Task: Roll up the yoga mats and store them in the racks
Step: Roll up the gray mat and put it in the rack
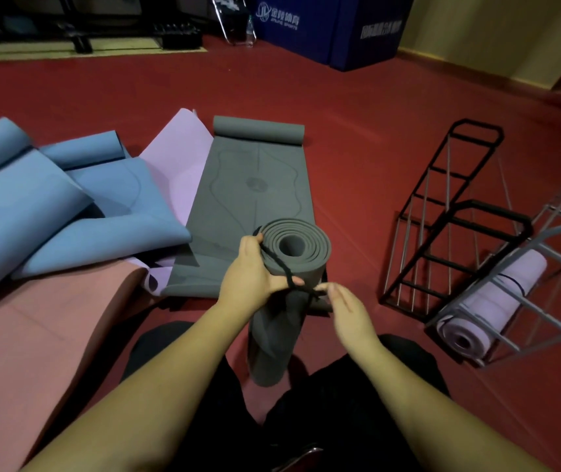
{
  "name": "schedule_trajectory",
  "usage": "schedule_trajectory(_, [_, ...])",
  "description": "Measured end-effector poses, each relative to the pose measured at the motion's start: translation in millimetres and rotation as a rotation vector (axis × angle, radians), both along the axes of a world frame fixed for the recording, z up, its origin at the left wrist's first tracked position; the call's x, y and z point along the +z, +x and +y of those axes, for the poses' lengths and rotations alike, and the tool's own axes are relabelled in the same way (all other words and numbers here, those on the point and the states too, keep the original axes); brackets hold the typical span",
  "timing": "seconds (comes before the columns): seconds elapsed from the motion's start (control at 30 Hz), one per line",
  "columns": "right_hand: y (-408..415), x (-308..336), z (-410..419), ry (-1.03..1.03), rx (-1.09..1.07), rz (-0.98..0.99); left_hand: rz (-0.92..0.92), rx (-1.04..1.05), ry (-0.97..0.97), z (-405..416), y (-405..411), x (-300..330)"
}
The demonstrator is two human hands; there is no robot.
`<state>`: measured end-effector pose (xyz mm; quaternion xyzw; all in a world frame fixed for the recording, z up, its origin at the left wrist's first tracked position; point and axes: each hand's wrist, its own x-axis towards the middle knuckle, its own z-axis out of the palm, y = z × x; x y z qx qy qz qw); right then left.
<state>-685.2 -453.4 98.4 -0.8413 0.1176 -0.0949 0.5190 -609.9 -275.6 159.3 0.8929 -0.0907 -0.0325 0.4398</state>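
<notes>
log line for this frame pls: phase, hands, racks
phase: tying black strap on rolled grey mat | left hand: holds roll, strap | right hand: pinches strap end | grey rack: one pink roll | black rack: no mat

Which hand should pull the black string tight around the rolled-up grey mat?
Probably the right hand: it pinches the black string beside the rolled grey mat. The left hand is busy holding the roll steady.

Gym or sports hall — red sports floor (357, 137), blue crash mats (326, 25), yoga mats (68, 212), storage racks (442, 219)
</notes>
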Motion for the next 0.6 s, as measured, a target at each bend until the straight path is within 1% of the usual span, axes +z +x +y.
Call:
schedule_trajectory(0.13, [20.9,19.1,17.2,0.175,-0.195,0.119,0.023,0.031,-0.066,1.8,4.0,-10.8])
schedule_trajectory(0.2, [31.9,23.9,20.1,0.174,-0.216,0.192,0.02,0.022,-0.125,1.1,0.4,-16.2])
schedule_trajectory(0.23, [37.6,25.4,21.3,0.162,-0.224,0.225,0.006,0.043,-0.183,0.0,-2.3,-18.0])
schedule_trajectory(0.27, [42.7,24.8,21.7,0.188,-0.258,0.247,-0.009,0.09,-0.257,-1.5,-4.6,-20.2])
schedule_trajectory(0.33, [50.6,23.6,24.7,0.307,-0.372,0.274,-0.013,0.223,-0.397,-5.1,-7.8,-22.4])
schedule_trajectory(0.4, [54.1,24.6,27.8,0.368,-0.431,0.271,0.043,0.344,-0.532,-9.3,-9.4,-24.3])
schedule_trajectory(0.47, [56.1,25.1,29.8,0.405,-0.441,0.262,0.114,0.422,-0.646,-13.7,-8.5,-25.6])
schedule_trajectory(0.53, [57.4,25.9,32.2,0.411,-0.435,0.263,0.119,0.449,-0.665,-15.8,-5.2,-29.7])
schedule_trajectory(0.6, [58.5,25.8,33.2,0.411,-0.427,0.262,0.091,0.422,-0.611,-12.5,0.4,-37.5])
